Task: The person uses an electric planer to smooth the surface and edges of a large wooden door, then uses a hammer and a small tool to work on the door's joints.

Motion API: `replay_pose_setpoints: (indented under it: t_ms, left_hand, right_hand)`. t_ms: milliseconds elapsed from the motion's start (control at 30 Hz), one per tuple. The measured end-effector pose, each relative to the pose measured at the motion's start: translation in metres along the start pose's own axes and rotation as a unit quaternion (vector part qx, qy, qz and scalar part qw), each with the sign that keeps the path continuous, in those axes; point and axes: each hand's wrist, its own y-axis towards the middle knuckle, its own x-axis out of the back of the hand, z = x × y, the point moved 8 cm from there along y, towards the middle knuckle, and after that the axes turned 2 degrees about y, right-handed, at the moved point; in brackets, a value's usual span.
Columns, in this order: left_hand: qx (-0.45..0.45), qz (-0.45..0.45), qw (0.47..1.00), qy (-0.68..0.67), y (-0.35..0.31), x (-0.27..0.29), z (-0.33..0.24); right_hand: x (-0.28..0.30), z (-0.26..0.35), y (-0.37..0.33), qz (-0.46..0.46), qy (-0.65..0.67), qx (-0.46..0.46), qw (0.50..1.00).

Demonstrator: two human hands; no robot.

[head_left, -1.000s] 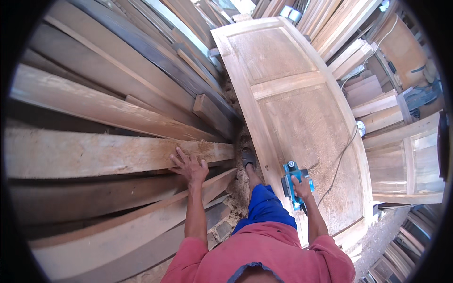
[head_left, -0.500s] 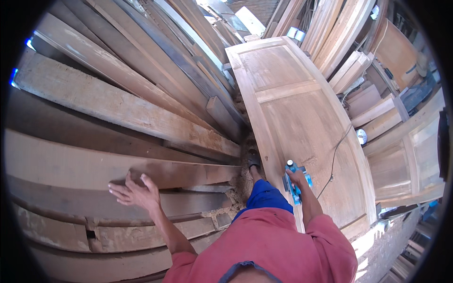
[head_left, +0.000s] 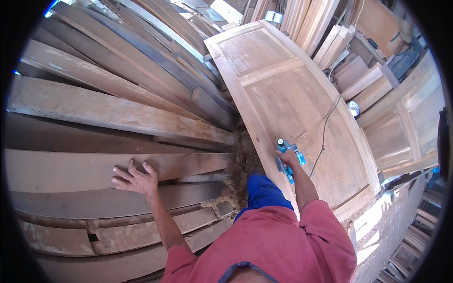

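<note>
A wooden panel door (head_left: 304, 111) lies flat in front of me, to the right of my legs. On its left edge rail sits a teal electric planer (head_left: 289, 175) with a black knob end. My right hand (head_left: 288, 158) is closed around the planer's handle. Fingers spread, my left hand (head_left: 138, 179) is at the face of a wide brown board (head_left: 61, 170) in the stack on my left. Whether it presses on the board or hovers just above it, I cannot tell. Nothing is in that hand.
Long planks (head_left: 118, 106) are piled along my left. A dark power cord (head_left: 325, 127) runs across the door. Several timbers (head_left: 306, 23) lean at the back right, near a round tin (head_left: 353, 108). Another panel door (head_left: 401, 125) stands at the right. Wood shavings (head_left: 247, 151) cover the floor gap.
The view has turned, so the door and planks sit differently in the picture. My left hand has come slightly down and right across the picture. My foot is out of sight; the planer remains gripped.
</note>
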Motion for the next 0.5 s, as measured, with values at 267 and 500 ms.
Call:
replay_pose_setpoints:
  t_ms: [267,500]
  left_hand:
    - [-0.010,-0.065,0.998,0.009,-0.011,-0.006,-0.001]
    - [-0.027,-0.113,0.993,0.033,-0.007,-0.007,-0.010]
  right_hand:
    - [-0.023,-0.012,-0.026,-0.078,-0.008,0.051,0.996]
    - [-0.016,-0.017,-0.017,-0.081,0.034,0.061,0.994]
